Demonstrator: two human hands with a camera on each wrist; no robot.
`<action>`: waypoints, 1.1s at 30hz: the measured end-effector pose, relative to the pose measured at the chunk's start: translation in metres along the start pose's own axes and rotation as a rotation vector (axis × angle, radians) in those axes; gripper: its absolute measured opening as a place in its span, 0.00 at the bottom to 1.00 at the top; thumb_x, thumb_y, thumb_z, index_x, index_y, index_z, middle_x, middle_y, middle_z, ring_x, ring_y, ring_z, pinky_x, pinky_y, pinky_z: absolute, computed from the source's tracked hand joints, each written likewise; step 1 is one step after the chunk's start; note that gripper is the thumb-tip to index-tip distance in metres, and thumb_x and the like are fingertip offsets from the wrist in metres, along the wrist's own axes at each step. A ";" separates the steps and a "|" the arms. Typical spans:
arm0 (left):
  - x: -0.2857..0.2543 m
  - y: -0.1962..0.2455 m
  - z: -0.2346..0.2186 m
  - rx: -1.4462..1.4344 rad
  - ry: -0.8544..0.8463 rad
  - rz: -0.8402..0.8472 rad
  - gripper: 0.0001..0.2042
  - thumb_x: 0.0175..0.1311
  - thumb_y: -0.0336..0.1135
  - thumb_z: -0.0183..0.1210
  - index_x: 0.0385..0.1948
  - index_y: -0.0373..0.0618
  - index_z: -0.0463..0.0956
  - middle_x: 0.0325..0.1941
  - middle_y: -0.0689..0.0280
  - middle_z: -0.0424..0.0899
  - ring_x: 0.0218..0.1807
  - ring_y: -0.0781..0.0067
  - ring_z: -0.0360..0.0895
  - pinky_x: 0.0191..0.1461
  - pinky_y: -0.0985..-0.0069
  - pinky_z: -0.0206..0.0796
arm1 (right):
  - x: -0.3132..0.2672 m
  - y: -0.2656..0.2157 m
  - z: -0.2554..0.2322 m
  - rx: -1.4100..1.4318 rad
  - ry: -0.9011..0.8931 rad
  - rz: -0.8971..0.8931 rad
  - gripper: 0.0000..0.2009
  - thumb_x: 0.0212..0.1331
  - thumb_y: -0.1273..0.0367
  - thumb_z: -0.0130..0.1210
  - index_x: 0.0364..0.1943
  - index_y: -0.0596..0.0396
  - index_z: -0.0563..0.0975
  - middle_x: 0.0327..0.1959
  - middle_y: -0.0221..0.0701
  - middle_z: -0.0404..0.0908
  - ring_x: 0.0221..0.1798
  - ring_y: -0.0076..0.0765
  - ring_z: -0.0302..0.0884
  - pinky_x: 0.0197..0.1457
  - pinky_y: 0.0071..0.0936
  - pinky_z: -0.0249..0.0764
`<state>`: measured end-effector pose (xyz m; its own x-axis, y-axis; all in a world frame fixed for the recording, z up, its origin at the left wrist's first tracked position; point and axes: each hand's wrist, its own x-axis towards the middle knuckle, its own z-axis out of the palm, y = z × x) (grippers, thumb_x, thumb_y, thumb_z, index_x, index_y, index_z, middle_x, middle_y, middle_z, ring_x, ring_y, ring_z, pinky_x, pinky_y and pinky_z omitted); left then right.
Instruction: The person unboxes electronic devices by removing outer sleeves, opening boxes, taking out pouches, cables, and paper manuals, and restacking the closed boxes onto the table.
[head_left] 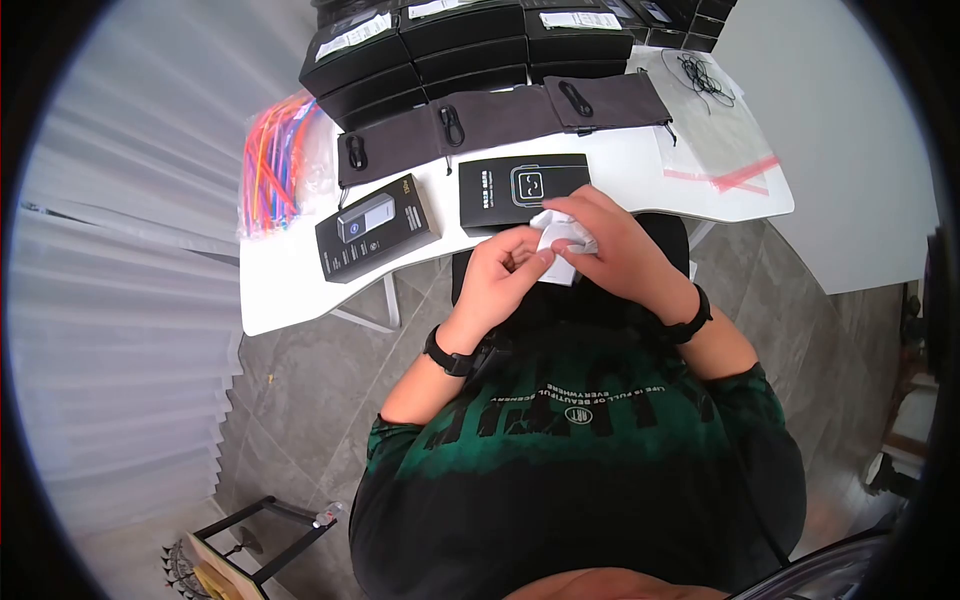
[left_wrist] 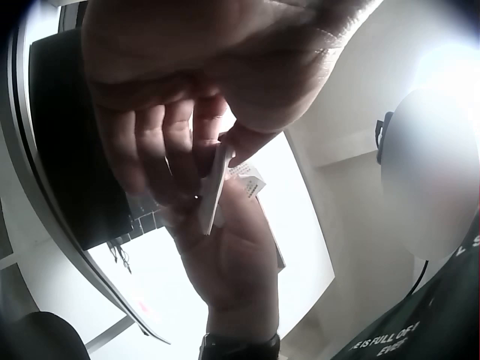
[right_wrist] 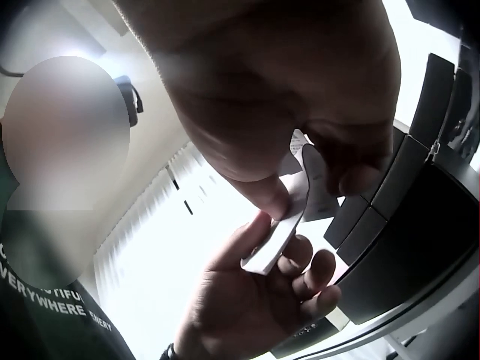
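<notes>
Both hands are together at the table's front edge, over the person's lap. Between them is a white folded paper (head_left: 557, 268), crumpled at its upper part. The left hand (head_left: 500, 277) pinches its left side between thumb and fingers. Thumb and curled fingers of the right hand (head_left: 625, 250) grip the upper part. In the right wrist view the paper (right_wrist: 279, 244) runs as a bent strip from the right hand (right_wrist: 292, 97) down to the left hand (right_wrist: 251, 304). The left wrist view shows the paper (left_wrist: 216, 187) nearly edge-on, small print on one flap.
Behind the hands lies a black box (head_left: 490, 190) with a printed device. Left of it are another black box (head_left: 375, 232) and a bag of coloured strips (head_left: 275, 165). Grey pouches (head_left: 400, 145) with cables and stacked black boxes (head_left: 460, 50) stand behind; plastic bags (head_left: 715, 140) lie right.
</notes>
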<state>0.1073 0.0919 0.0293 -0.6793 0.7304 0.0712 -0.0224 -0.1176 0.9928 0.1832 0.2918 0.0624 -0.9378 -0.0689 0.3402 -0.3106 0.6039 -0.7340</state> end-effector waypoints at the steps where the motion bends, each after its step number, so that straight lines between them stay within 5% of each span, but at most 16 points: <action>1: 0.000 0.003 0.001 -0.098 -0.052 -0.024 0.09 0.73 0.26 0.59 0.51 0.36 0.80 0.38 0.73 0.85 0.38 0.90 0.74 0.40 0.87 0.62 | -0.001 -0.001 -0.001 -0.064 -0.045 -0.036 0.26 0.57 0.74 0.65 0.62 0.60 0.73 0.49 0.41 0.75 0.51 0.48 0.77 0.55 0.37 0.75; 3: 0.004 0.000 0.005 -0.270 -0.117 -0.021 0.13 0.73 0.24 0.58 0.57 0.35 0.76 0.45 0.69 0.87 0.42 0.88 0.78 0.46 0.86 0.68 | -0.004 -0.003 -0.001 -0.125 -0.091 -0.070 0.31 0.56 0.75 0.65 0.67 0.61 0.71 0.52 0.42 0.74 0.55 0.48 0.75 0.56 0.36 0.75; 6: 0.001 -0.002 0.003 -0.164 -0.212 0.001 0.12 0.73 0.26 0.58 0.55 0.34 0.76 0.43 0.70 0.86 0.41 0.88 0.78 0.45 0.85 0.68 | -0.009 -0.006 0.001 -0.215 -0.154 -0.133 0.38 0.55 0.75 0.66 0.73 0.63 0.65 0.55 0.43 0.71 0.57 0.50 0.73 0.60 0.37 0.74; 12: 0.002 -0.017 0.015 -0.195 -0.003 -0.031 0.12 0.76 0.29 0.56 0.56 0.36 0.74 0.44 0.66 0.87 0.42 0.86 0.81 0.44 0.83 0.71 | -0.012 -0.011 0.007 -0.329 -0.019 -0.188 0.46 0.53 0.73 0.69 0.76 0.65 0.56 0.64 0.47 0.65 0.62 0.55 0.71 0.65 0.38 0.73; 15: 0.003 -0.013 0.018 -0.295 0.121 0.056 0.13 0.78 0.29 0.53 0.59 0.36 0.70 0.47 0.61 0.88 0.44 0.82 0.84 0.46 0.81 0.73 | -0.016 -0.009 0.012 -0.124 -0.039 -0.074 0.47 0.56 0.71 0.70 0.78 0.61 0.53 0.72 0.48 0.58 0.67 0.51 0.70 0.67 0.38 0.73; 17: 0.003 -0.012 0.018 -0.337 0.185 0.170 0.13 0.80 0.29 0.50 0.60 0.36 0.66 0.47 0.58 0.87 0.45 0.77 0.85 0.50 0.79 0.76 | -0.022 0.003 0.030 0.573 0.190 0.213 0.38 0.64 0.71 0.65 0.76 0.59 0.57 0.71 0.45 0.65 0.64 0.39 0.74 0.63 0.35 0.75; 18: 0.002 -0.013 0.019 -0.338 0.191 0.174 0.13 0.80 0.29 0.50 0.60 0.36 0.66 0.47 0.58 0.87 0.45 0.77 0.85 0.50 0.79 0.76 | -0.021 0.007 0.030 0.572 0.182 0.210 0.38 0.64 0.71 0.65 0.76 0.59 0.57 0.71 0.45 0.65 0.64 0.39 0.74 0.63 0.35 0.75; 20: 0.002 -0.018 0.020 -0.278 0.218 0.250 0.13 0.80 0.28 0.50 0.60 0.37 0.64 0.49 0.57 0.86 0.49 0.75 0.84 0.53 0.78 0.75 | -0.017 0.014 0.026 0.971 -0.020 0.451 0.29 0.70 0.72 0.58 0.72 0.59 0.61 0.63 0.40 0.76 0.59 0.28 0.77 0.59 0.29 0.75; 21: 0.003 -0.022 0.021 -0.280 0.221 0.255 0.13 0.80 0.28 0.50 0.60 0.37 0.64 0.49 0.57 0.86 0.49 0.75 0.84 0.53 0.78 0.75 | -0.015 0.002 0.026 0.997 0.023 0.474 0.20 0.73 0.73 0.54 0.66 0.59 0.66 0.51 0.33 0.83 0.53 0.23 0.80 0.56 0.25 0.75; 25: 0.006 -0.023 0.022 -0.179 0.267 0.359 0.15 0.77 0.27 0.54 0.60 0.37 0.63 0.55 0.56 0.83 0.54 0.73 0.82 0.57 0.76 0.74 | -0.012 0.014 0.026 0.949 0.004 0.424 0.18 0.72 0.74 0.56 0.62 0.59 0.68 0.48 0.32 0.83 0.49 0.23 0.81 0.55 0.24 0.76; 28: 0.012 -0.023 0.008 -0.262 0.313 0.353 0.19 0.69 0.22 0.62 0.57 0.40 0.64 0.53 0.58 0.82 0.52 0.75 0.82 0.57 0.76 0.76 | -0.009 0.015 0.019 0.754 -0.037 0.315 0.16 0.70 0.75 0.58 0.58 0.59 0.71 0.47 0.31 0.83 0.46 0.23 0.82 0.51 0.23 0.76; 33: 0.015 -0.006 -0.003 -0.078 0.393 0.294 0.27 0.66 0.20 0.62 0.64 0.40 0.60 0.50 0.53 0.86 0.46 0.72 0.85 0.52 0.75 0.78 | 0.001 0.010 -0.009 0.241 0.004 0.245 0.19 0.64 0.77 0.59 0.59 0.56 0.75 0.45 0.34 0.84 0.44 0.24 0.82 0.46 0.25 0.77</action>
<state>0.0953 0.1018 0.0242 -0.8899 0.3519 0.2901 0.1665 -0.3415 0.9250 0.1808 0.3048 0.0601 -0.9886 0.0583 0.1387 -0.1044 0.3975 -0.9116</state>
